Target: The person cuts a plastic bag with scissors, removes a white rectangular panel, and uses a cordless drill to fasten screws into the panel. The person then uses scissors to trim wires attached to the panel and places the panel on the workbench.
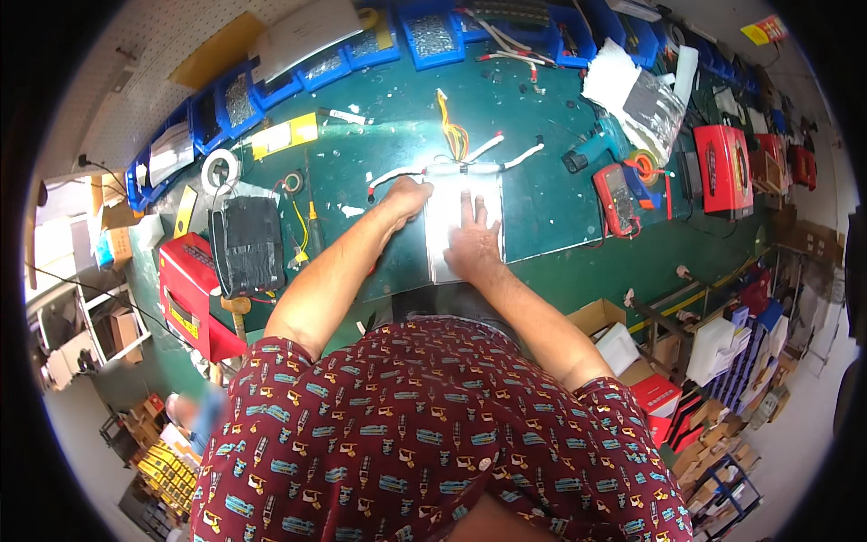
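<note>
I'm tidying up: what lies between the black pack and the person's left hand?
In the head view: a yellow cable, a yellow-handled tool and a white scrap.

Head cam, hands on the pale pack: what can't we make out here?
All head view:
Pale pack's surface detail: washed out by glare, partly covered by the right hand.
Left hand's grip at the pack's edge: hidden by the back of that hand.
Red multimeter's reading: too small.
Small metal parts in the blue bin: too small to tell apart.
Person at lower left: blurred.
</note>
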The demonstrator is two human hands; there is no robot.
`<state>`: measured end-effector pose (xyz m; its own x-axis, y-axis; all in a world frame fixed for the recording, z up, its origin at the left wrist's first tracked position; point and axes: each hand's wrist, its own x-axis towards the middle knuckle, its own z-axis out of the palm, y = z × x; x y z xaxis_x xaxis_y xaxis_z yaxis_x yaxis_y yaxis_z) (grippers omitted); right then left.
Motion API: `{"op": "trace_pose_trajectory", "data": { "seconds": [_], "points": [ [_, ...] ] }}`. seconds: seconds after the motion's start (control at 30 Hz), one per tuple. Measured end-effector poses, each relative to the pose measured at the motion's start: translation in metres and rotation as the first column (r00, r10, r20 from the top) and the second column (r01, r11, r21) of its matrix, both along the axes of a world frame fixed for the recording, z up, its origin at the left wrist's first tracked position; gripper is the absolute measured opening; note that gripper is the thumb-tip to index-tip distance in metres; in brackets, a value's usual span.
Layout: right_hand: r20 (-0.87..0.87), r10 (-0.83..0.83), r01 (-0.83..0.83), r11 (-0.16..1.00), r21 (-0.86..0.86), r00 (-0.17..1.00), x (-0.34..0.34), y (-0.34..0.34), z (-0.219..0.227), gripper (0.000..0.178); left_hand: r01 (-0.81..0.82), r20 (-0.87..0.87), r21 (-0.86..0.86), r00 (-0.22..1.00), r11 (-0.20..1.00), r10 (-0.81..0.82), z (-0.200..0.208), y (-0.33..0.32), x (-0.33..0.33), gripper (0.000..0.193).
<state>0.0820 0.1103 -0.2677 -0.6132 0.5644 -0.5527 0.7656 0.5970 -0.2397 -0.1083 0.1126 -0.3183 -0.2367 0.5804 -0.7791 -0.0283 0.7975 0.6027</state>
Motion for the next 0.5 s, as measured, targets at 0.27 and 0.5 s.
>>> {"op": "trace_pose_trajectory", "data": {
  "seconds": [0.27,0.5],
  "points": [
    [-0.077,-0.020,0.027,0.995,0.093,0.997,0.006,-0.002,-0.015,0.069,0.193,-0.282,0.011,0.942,0.981,-0.182,0.038,0.030,0.041,0.039],
    [-0.378,-0.168,0.182,0.983,0.001,0.910,0.025,0.018,-0.019,0.052,0.533,-0.496,0.078,0.754,0.843,-0.431,0.072,0.039,0.069,0.038]
  ]
}}
